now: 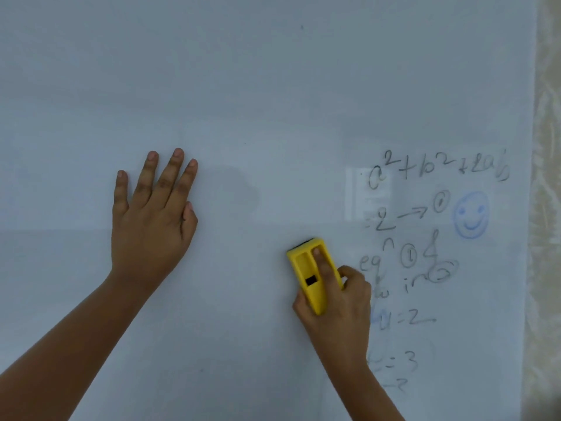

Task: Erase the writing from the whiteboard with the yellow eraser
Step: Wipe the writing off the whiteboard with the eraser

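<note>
The whiteboard [243,86] fills nearly the whole view. Black handwritten maths [425,238] runs down its right part, from "a²+b²+2ab" to faint lines near the bottom, with a blue smiley face [471,214] beside it. My right hand [340,302] grips the yellow eraser [309,275] and presses it flat on the board just left of the writing, one finger lying in a groove on its back. My left hand [151,214] rests flat on the board's bare left-middle area, fingers spread, holding nothing.
The board's right edge meets a pale patterned wall or curtain [546,208]. A faint bright reflection [368,192] lies over the start of the writing. Everything left of the eraser is plain white surface.
</note>
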